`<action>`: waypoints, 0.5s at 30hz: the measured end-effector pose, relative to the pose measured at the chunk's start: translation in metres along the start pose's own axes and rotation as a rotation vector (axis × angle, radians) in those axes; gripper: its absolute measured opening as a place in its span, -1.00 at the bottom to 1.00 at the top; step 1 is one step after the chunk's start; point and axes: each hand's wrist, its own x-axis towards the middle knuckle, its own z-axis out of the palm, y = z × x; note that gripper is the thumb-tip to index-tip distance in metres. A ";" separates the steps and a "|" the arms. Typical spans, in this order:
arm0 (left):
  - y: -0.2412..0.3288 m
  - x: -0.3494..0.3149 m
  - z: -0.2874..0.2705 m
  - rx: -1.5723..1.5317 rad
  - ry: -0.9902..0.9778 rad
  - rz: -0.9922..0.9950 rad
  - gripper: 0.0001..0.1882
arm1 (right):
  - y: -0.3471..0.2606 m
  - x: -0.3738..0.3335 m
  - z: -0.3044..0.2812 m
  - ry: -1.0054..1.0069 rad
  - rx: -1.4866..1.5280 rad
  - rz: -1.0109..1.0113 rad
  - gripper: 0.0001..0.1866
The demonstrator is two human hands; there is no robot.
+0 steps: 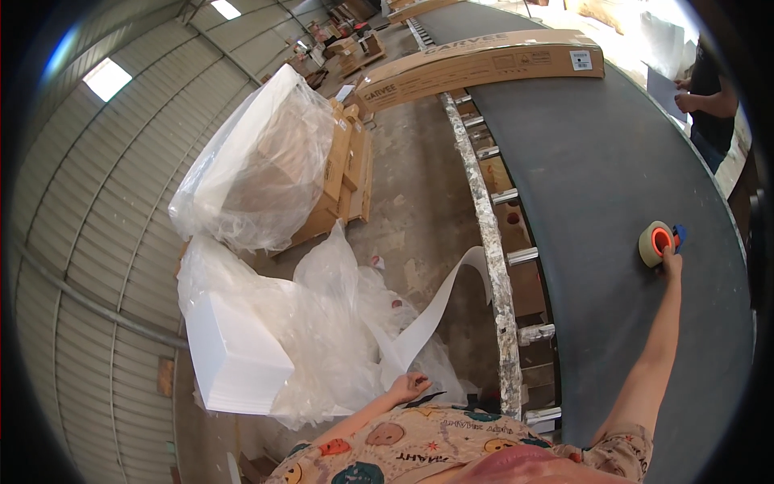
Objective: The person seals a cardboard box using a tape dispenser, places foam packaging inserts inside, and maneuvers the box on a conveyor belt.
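Note:
My right hand (670,262) stretches across the dark grey table (597,185) and touches a tape dispenser with a tan roll and orange core (659,241); whether the fingers grip it is unclear. My left hand (409,386) hangs low beside the table's edge, fingers curled, next to a long white strip (439,302) and crumpled clear plastic (330,323). Whether it holds the strip cannot be made out.
A long flat cardboard box (484,64) lies across the table's far end. Another person (709,97) holds a white sheet at the right. On the floor sit white foam blocks (234,355), a plastic-wrapped bundle (258,161) and stacked cartons (347,169). A paint-spattered rail (488,234) edges the table.

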 end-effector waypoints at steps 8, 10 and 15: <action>0.090 0.009 -0.033 -0.158 0.194 0.402 -0.72 | -0.059 -0.139 0.067 -0.303 0.075 -0.162 -0.57; 0.142 0.015 -0.060 -0.155 0.432 0.794 -0.77 | -0.091 -0.209 0.102 -0.454 0.177 -0.172 -0.61; 0.235 0.044 -0.109 0.037 0.734 1.100 -0.65 | -0.120 -0.323 0.186 -0.632 0.271 -0.055 -0.63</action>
